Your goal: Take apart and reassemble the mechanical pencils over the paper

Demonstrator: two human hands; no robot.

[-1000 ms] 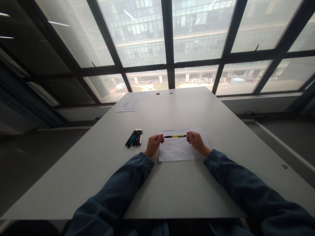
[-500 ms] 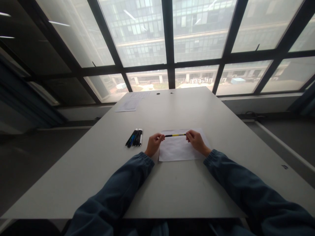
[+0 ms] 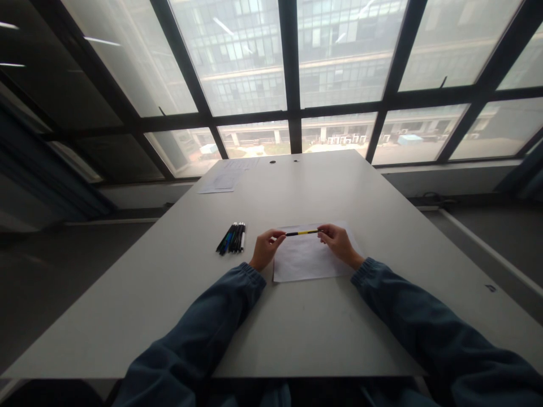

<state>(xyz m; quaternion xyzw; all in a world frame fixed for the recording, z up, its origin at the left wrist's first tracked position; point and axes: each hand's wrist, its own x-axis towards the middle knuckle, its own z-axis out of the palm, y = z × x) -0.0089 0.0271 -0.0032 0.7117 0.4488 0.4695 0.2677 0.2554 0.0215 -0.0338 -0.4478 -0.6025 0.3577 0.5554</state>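
Left hand (image 3: pixel 266 249) and right hand (image 3: pixel 338 243) pinch the pen (image 3: pixel 302 232) ends, fingers closed, above the paper (image 3: pixel 307 261) mid-worktop (image 3: pixel 297 322); the near edge is bare.

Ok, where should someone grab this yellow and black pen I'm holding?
Probably by the bare yellow middle of the pen, coming down from above. It lies level over the paper, and the left hand and right hand pinch its two ends, so only the mid-barrel is free.
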